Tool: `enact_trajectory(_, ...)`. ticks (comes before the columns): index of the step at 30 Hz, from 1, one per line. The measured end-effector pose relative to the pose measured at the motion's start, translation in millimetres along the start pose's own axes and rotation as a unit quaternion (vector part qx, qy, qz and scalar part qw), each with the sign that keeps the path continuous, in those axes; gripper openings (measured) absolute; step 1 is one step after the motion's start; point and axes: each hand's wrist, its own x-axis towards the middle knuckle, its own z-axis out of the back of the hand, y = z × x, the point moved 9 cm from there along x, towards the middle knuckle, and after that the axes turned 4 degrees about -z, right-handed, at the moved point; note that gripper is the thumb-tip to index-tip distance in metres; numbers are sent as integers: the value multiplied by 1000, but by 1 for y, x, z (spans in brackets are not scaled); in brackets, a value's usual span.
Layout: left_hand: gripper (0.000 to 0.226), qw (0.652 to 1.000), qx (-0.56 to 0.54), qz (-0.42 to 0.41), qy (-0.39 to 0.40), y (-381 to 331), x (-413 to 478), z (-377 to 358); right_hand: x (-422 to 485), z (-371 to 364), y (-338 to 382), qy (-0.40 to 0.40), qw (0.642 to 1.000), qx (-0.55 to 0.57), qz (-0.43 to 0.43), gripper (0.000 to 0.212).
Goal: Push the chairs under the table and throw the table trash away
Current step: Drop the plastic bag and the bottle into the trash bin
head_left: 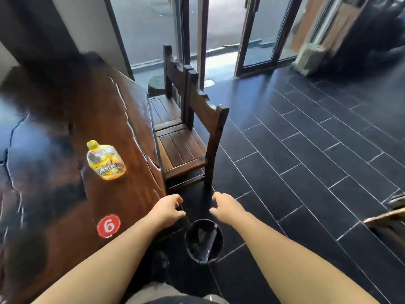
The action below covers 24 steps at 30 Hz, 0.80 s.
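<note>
A dark wooden table (pixel 65 119) fills the left of the head view. On it stands a yellow-capped drink bottle (pixel 105 160) with a yellow label. Two dark wooden chairs stand along the table's right side: the near chair (pixel 186 148) with its seat partly under the table edge, the far chair (pixel 171 84) behind it. My left hand (pixel 167 210) hovers at the table's near right corner, fingers loosely curled, holding nothing. My right hand (pixel 225 208) hangs beside it over the floor, also holding nothing. Below them a black round trash bin (pixel 203 240) stands on the floor.
A red round sticker with the number 6 (pixel 108 226) marks the table's near edge. Dark tiled floor (pixel 306 161) stretches to the right. Glass doors (pixel 256 34) stand at the back. A piece of wooden furniture (pixel 388 220) juts in at the right edge.
</note>
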Motion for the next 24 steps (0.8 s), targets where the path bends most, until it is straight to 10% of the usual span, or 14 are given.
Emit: enact_trajectory(24, 52, 981, -86, 146, -92, 253, 13, 166, 125, -17, 297, 37, 996, 10, 78, 52)
